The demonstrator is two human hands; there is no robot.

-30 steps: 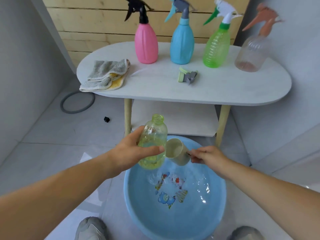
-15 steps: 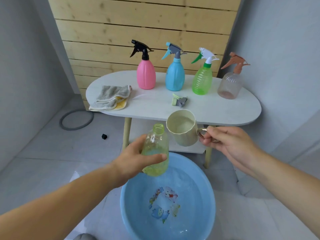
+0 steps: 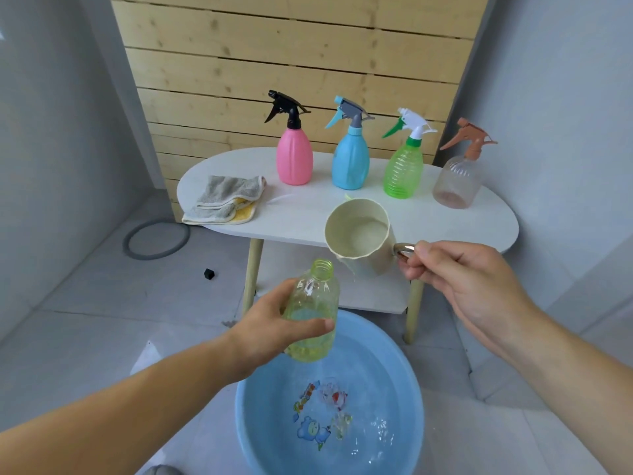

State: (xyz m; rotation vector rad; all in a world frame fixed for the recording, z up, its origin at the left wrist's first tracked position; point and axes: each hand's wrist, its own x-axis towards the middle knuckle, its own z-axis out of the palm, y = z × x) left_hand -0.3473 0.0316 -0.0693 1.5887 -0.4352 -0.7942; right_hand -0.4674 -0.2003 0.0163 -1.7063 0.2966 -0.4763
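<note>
Over basin: left hand grip round bottle; right hand pinches cup by handle.

Four sprayers stand in a row: one pink sprayer, one blue sprayer, one green sprayer and one clear sprayer. There is one table, one folded cloth, one open bottle, one cup and one basin. Two hands show, one left hand and one right hand, and the floor has one ring and one black bit.
</note>
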